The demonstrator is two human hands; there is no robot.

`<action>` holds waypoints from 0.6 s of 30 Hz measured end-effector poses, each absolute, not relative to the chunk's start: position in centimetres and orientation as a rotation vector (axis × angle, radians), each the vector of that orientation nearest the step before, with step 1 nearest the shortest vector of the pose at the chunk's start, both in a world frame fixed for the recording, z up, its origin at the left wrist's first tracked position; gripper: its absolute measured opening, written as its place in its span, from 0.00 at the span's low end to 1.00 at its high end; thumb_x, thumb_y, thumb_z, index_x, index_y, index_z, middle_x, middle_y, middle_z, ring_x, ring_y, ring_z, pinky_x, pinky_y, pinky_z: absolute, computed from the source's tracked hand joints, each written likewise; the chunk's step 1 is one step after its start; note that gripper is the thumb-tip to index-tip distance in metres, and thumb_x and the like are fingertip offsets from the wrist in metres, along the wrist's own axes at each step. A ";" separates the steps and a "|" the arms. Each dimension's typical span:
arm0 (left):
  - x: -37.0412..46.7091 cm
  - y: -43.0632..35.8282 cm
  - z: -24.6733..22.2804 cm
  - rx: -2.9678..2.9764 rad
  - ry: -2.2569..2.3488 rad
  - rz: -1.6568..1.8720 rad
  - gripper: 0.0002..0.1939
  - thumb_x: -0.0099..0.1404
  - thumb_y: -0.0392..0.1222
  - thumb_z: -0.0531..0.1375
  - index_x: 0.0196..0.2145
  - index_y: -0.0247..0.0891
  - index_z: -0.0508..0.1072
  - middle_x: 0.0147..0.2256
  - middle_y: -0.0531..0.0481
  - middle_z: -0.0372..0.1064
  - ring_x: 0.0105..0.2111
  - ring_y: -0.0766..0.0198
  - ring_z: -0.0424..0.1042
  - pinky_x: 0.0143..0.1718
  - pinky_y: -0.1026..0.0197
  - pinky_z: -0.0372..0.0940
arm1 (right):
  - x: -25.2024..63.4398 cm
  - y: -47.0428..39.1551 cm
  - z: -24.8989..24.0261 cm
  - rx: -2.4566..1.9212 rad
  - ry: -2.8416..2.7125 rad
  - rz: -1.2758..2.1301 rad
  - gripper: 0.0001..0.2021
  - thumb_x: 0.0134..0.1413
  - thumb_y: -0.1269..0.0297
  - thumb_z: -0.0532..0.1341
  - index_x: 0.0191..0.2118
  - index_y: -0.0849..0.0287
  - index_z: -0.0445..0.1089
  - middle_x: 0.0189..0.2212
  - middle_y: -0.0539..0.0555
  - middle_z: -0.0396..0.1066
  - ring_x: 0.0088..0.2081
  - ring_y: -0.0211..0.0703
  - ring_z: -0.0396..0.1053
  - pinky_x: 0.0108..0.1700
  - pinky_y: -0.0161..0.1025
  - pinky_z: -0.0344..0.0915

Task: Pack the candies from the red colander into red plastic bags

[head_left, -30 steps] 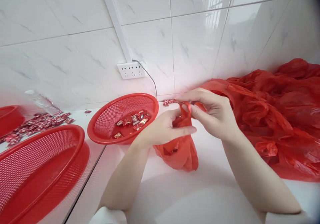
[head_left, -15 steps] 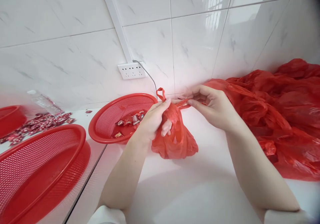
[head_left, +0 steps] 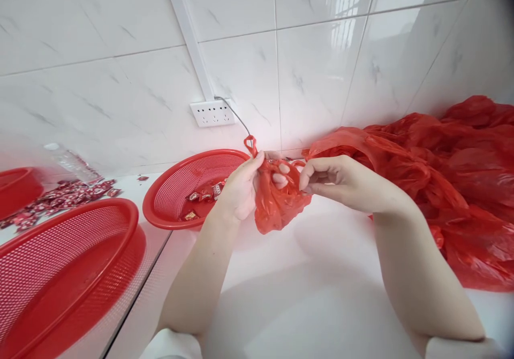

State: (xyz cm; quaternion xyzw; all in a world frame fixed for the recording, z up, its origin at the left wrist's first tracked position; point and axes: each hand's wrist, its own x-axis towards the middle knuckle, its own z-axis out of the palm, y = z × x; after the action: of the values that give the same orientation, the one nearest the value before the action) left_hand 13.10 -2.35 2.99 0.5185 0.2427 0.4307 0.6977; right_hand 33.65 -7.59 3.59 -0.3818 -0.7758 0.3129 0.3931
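Hands meet over a white countertop (head_left: 313, 295) in the head view, both working at one small red plastic bag (head_left: 277, 204). The left hand (head_left: 241, 188) is closed around the bag's gathered neck, thumb and fingers pinching the plastic, and a small loop of one bag handle (head_left: 251, 145) sticks up above the thumb. The right hand (head_left: 341, 180) comes in from the right, its fingertips pressed together on the bag's upper edge, next to the left hand's fingers. The bag hangs between the two hands, lifted just clear of the countertop, its crumpled body drooping below the left palm. What it holds cannot be told.

Behind the left hand sits a round red mesh basket (head_left: 176, 188) with a few wrapped red candies (head_left: 204, 194) in its bottom. A larger red mesh basket (head_left: 64, 257) fills the lower left corner. More wrapped candies (head_left: 60, 194) lie scattered at far left. A big heap of loose red plastic bags (head_left: 450, 182) covers the right side, behind and beside the right forearm. On the white tiled wall (head_left: 313, 65) a white power socket (head_left: 212, 113) is mounted above the basket, with a thin cable leading down from it.
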 end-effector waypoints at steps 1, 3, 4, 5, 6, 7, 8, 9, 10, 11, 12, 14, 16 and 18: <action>13.1 -2.4 3.0 1.195 0.534 0.958 0.09 0.66 0.46 0.57 0.37 0.38 0.73 0.31 0.50 0.71 0.27 0.68 0.70 0.34 0.63 0.68 | 33.7 -7.5 3.5 -0.988 -1.982 0.779 0.03 0.56 0.65 0.61 0.32 0.55 0.72 0.31 0.50 0.74 0.34 0.43 0.72 0.34 0.41 0.70; 13.0 -2.7 3.0 1.305 0.541 0.937 0.07 0.65 0.43 0.58 0.37 0.38 0.73 0.29 0.51 0.70 0.26 0.68 0.69 0.35 0.62 0.68 | 33.8 -7.2 3.3 -1.021 -1.933 0.732 0.03 0.56 0.66 0.61 0.36 0.54 0.72 0.35 0.51 0.74 0.34 0.43 0.72 0.33 0.41 0.70; 13.0 -2.8 3.0 1.363 0.544 0.923 0.06 0.65 0.42 0.59 0.37 0.39 0.73 0.28 0.52 0.69 0.26 0.68 0.69 0.36 0.62 0.68 | 33.7 -7.0 3.2 -1.029 -1.887 0.710 0.06 0.56 0.66 0.60 0.40 0.53 0.71 0.36 0.52 0.74 0.34 0.43 0.72 0.32 0.40 0.70; 12.9 -3.0 3.0 1.419 0.541 0.907 0.06 0.65 0.41 0.58 0.38 0.39 0.73 0.27 0.53 0.69 0.25 0.68 0.69 0.36 0.62 0.67 | 33.5 -6.8 3.0 -1.028 -1.850 0.700 0.09 0.56 0.67 0.60 0.44 0.53 0.70 0.38 0.52 0.74 0.34 0.42 0.72 0.31 0.40 0.70; 12.9 -3.1 3.0 1.474 0.532 0.891 0.07 0.65 0.42 0.58 0.39 0.39 0.73 0.27 0.53 0.69 0.25 0.68 0.69 0.35 0.61 0.67 | 33.3 -6.6 2.8 -1.017 -1.835 0.705 0.13 0.56 0.68 0.60 0.48 0.52 0.69 0.40 0.53 0.74 0.34 0.42 0.72 0.31 0.40 0.70; 12.8 -3.2 3.1 1.532 0.522 0.876 0.08 0.66 0.42 0.57 0.40 0.39 0.73 0.27 0.53 0.69 0.25 0.67 0.69 0.35 0.61 0.67 | 33.1 -6.4 2.7 -0.991 -1.848 0.721 0.16 0.56 0.68 0.60 0.51 0.52 0.67 0.41 0.53 0.74 0.35 0.43 0.73 0.32 0.40 0.70; 12.8 -3.3 3.1 1.594 0.519 0.863 0.09 0.67 0.43 0.56 0.41 0.39 0.73 0.26 0.52 0.69 0.24 0.67 0.69 0.34 0.61 0.67 | 32.8 -6.2 2.5 -0.960 -1.885 0.749 0.20 0.55 0.69 0.60 0.54 0.51 0.65 0.41 0.53 0.75 0.36 0.43 0.73 0.33 0.40 0.70; 12.7 -3.4 3.0 1.664 0.534 0.854 0.10 0.68 0.44 0.55 0.41 0.39 0.74 0.26 0.52 0.69 0.24 0.67 0.69 0.33 0.61 0.66 | 32.6 -5.9 2.3 -0.934 -1.931 0.780 0.22 0.55 0.70 0.60 0.56 0.51 0.64 0.40 0.52 0.75 0.37 0.43 0.73 0.34 0.40 0.70; 12.6 -3.4 3.0 1.740 0.573 0.859 0.11 0.68 0.45 0.54 0.40 0.38 0.74 0.25 0.52 0.68 0.23 0.67 0.69 0.32 0.61 0.66 | 32.5 -5.7 2.1 -0.917 -1.976 0.805 0.24 0.55 0.71 0.60 0.57 0.51 0.63 0.39 0.52 0.75 0.37 0.43 0.73 0.35 0.41 0.70; 12.5 -3.4 3.0 1.822 0.637 0.885 0.13 0.69 0.47 0.53 0.39 0.38 0.75 0.24 0.51 0.68 0.23 0.66 0.69 0.31 0.62 0.65 | 32.3 -5.5 1.9 -0.915 -2.014 0.821 0.25 0.55 0.71 0.59 0.58 0.51 0.62 0.37 0.51 0.75 0.38 0.43 0.73 0.37 0.41 0.70; 12.4 -3.3 2.9 1.907 0.715 0.938 0.15 0.70 0.48 0.53 0.38 0.37 0.75 0.24 0.51 0.68 0.23 0.66 0.69 0.30 0.62 0.65 | 32.2 -5.4 1.7 -0.928 -2.039 0.826 0.25 0.55 0.71 0.59 0.59 0.51 0.61 0.36 0.51 0.75 0.38 0.43 0.73 0.38 0.41 0.69; 12.2 -3.0 2.7 2.060 0.842 1.095 0.16 0.70 0.49 0.53 0.36 0.37 0.76 0.25 0.50 0.70 0.25 0.65 0.71 0.31 0.61 0.65 | 32.1 -5.2 1.4 -0.978 -2.063 0.832 0.27 0.55 0.71 0.59 0.60 0.51 0.60 0.35 0.50 0.75 0.37 0.43 0.72 0.40 0.42 0.69; 12.2 -2.7 2.6 2.144 0.838 1.241 0.16 0.70 0.48 0.53 0.36 0.37 0.76 0.30 0.48 0.73 0.30 0.63 0.73 0.35 0.60 0.66 | 32.0 -5.1 1.3 -1.018 -2.071 0.860 0.28 0.55 0.70 0.59 0.62 0.50 0.59 0.34 0.49 0.75 0.36 0.43 0.72 0.40 0.43 0.68; 12.3 -2.4 2.5 2.151 0.716 1.311 0.15 0.70 0.47 0.52 0.36 0.38 0.76 0.36 0.46 0.74 0.36 0.61 0.73 0.40 0.59 0.67 | 32.0 -5.1 1.3 -1.036 -2.046 0.927 0.27 0.56 0.66 0.60 0.61 0.51 0.59 0.32 0.49 0.74 0.35 0.43 0.72 0.39 0.43 0.68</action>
State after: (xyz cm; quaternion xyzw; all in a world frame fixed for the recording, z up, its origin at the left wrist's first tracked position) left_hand 12.27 -2.41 2.52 0.7935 0.2642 0.4835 0.2586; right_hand 31.99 -5.06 1.32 -0.3958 -0.7815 0.3540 0.3276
